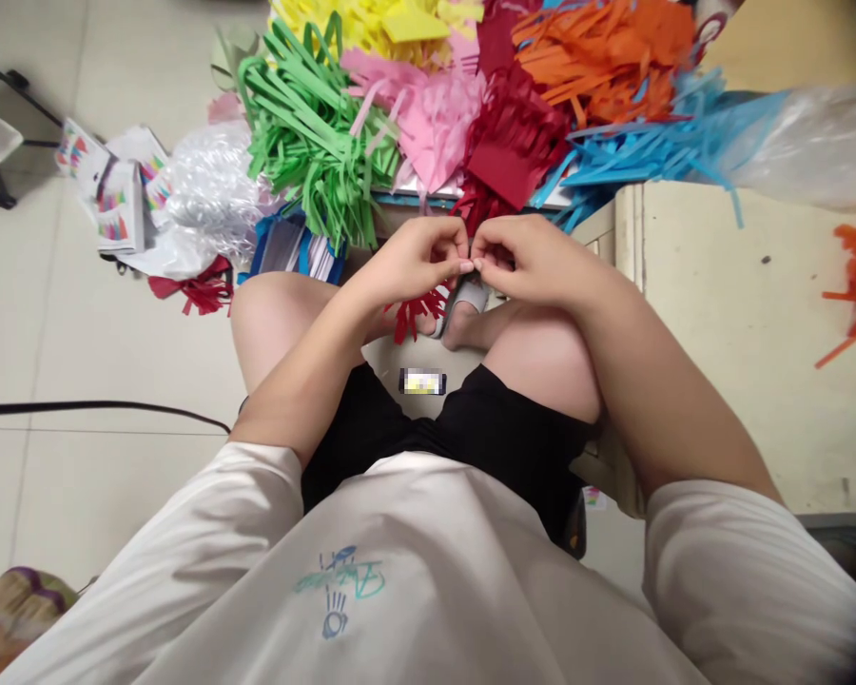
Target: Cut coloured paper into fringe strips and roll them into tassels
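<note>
We see the left forearm (310, 357) and the right forearm (660, 366) angle inward from the sides to the midline. The left hand (418, 257) and right hand (532, 255) face each other, backs upward, fingers curled, each thumb pinched toward the index finger. We find the fingertips close together; whether they touch, we cannot tell.

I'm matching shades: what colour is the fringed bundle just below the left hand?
The fringed bundle is red, best seen in the head view.
</note>
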Available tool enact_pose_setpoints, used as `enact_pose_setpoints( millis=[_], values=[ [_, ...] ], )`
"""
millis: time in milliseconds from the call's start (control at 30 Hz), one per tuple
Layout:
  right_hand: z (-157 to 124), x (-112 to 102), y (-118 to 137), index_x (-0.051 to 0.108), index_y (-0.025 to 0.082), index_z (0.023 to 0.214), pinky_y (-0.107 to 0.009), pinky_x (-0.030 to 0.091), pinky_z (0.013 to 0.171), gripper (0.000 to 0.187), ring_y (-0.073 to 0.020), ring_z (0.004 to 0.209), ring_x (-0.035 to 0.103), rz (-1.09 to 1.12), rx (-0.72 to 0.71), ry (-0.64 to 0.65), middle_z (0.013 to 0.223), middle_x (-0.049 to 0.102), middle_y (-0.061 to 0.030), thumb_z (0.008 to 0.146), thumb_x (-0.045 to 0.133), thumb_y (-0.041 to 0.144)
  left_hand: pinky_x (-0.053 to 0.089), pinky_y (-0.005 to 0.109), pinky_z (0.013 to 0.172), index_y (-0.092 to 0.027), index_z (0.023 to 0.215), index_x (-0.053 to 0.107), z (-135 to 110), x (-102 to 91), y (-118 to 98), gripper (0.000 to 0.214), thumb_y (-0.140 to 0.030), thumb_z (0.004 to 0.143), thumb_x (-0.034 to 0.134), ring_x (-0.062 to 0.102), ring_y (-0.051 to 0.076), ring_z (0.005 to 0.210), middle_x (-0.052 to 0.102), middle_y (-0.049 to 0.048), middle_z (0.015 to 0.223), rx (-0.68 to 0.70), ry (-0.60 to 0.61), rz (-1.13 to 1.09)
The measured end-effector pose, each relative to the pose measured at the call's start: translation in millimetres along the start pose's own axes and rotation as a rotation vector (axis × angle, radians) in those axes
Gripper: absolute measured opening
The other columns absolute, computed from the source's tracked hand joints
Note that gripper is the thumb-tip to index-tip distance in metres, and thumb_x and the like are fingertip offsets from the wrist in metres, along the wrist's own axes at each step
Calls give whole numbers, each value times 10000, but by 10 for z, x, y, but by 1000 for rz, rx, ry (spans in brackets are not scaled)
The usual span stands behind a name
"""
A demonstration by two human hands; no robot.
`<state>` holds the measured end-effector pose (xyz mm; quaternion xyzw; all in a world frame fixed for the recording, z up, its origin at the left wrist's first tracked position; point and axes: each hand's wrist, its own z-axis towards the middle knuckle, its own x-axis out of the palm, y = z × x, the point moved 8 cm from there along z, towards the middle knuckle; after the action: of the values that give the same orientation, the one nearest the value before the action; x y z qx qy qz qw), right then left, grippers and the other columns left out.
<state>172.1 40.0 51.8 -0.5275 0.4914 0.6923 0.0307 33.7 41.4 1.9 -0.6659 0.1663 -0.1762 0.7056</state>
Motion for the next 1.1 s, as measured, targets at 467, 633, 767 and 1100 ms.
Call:
enact_pose_setpoints(
  millis=[467,633,767,1100],
  values=[
    [7,-56,3,579,224,928,-396,409,758,259,-217,795,555,-92,20,-67,832,646,-64,999,759,396,647,325,820,-150,899,708,64,-112,203,501,-429,758,1100,794,226,893,683,34,833,-8,-173,-43],
    [3,-85,1,570,230,917,-392,401,746,279,-215,784,534,-69,32,-77,813,624,-57,986,780,400,626,316,826,-130,881,744,75,-90,161,451,-353,736,1109,772,221,886,691,45,831,6,-127,12],
    [2,-53,-25,585,233,928,-380,402,726,294,-219,797,548,-57,18,-66,794,620,-56,1000,772,448,634,314,810,-140,880,738,71,-112,193,416,-334,763,1087,781,223,892,695,44,836,12,-172,40],
    [3,-47,-65,641,231,1005,-390,422,781,209,-225,826,587,-68,57,-57,885,697,-72,1048,748,405,622,298,833,-151,844,739,45,-177,155,310,-113,738,1028,765,198,861,731,34,811,-6,-240,-14]
  ],
)
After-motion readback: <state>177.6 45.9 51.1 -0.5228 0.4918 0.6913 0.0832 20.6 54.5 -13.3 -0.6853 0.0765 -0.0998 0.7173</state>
